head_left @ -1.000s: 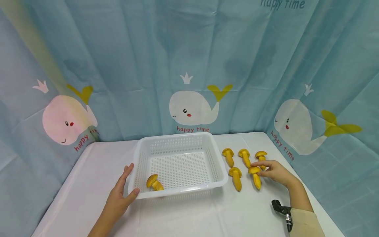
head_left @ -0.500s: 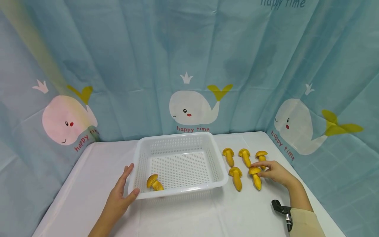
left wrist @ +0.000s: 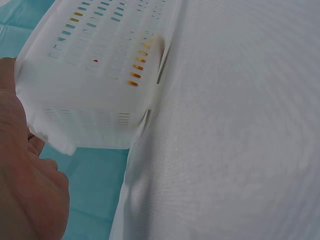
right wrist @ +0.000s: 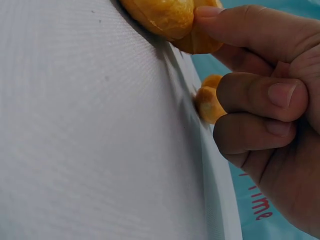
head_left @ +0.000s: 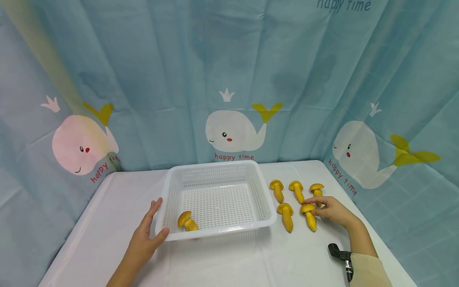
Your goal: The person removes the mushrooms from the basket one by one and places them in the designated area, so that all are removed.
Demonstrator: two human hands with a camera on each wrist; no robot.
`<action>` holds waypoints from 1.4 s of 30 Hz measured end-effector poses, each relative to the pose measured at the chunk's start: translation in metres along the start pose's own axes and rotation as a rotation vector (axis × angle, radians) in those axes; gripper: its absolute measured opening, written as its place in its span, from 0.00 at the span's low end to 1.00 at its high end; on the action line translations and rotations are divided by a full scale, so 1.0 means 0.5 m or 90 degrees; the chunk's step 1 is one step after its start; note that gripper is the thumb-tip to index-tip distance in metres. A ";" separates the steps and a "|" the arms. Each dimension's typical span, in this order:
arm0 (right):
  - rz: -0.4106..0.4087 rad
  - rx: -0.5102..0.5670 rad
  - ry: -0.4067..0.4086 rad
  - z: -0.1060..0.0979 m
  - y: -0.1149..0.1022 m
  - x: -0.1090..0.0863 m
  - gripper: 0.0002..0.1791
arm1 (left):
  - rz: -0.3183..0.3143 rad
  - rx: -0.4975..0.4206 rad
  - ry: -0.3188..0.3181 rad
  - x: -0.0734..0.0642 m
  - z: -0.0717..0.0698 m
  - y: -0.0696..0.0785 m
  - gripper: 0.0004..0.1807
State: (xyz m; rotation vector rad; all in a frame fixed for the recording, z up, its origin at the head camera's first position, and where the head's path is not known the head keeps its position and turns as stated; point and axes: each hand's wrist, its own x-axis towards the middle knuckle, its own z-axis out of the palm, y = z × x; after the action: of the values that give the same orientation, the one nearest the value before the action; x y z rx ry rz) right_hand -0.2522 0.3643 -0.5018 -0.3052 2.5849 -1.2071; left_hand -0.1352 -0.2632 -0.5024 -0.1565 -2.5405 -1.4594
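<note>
A white perforated plastic basket [head_left: 218, 229] stands on the table, one yellow mushroom [head_left: 189, 221] lying inside near its front left corner. My left hand [head_left: 141, 239] holds the basket's left front corner, thumb at the front rim and fingers along the left side; the left wrist view shows some fingers [left wrist: 36, 144] behind the rim. To the right of the basket, my right hand [head_left: 331, 210] pinches the cap of another yellow mushroom [head_left: 310, 221] between thumb and forefinger. In the right wrist view that mushroom [right wrist: 160, 17] is at the thumb tip, and the other fingers are curled.
Several more yellow mushrooms lie right of the basket: one front mushroom [head_left: 287, 219], two behind it, and a far right mushroom [head_left: 317, 188] partly hidden by my right hand. A white cloth [head_left: 222, 263] covers the table. Blue whale-print curtains [head_left: 161, 99] enclose it.
Almost nothing differs. My right hand has shifted very slightly at the mushroom cap; the left hand and the basket stay where they were.
</note>
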 end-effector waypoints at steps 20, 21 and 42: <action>0.026 -0.011 0.046 -0.014 -0.035 -0.006 0.25 | -0.003 -0.004 0.003 0.000 -0.001 -0.001 0.48; 0.030 -0.016 0.058 -0.015 -0.039 -0.007 0.25 | -0.001 -0.002 0.003 0.000 0.000 -0.001 0.48; -0.085 -0.039 0.144 -0.061 -0.261 0.029 0.25 | 0.004 0.011 0.004 0.000 0.000 0.004 0.49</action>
State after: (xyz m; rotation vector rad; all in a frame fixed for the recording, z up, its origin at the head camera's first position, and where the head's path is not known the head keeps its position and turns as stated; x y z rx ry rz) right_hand -0.2660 0.2995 -0.3846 -0.3801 2.8400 -1.2757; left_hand -0.1349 -0.2622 -0.5006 -0.1559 -2.5453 -1.4322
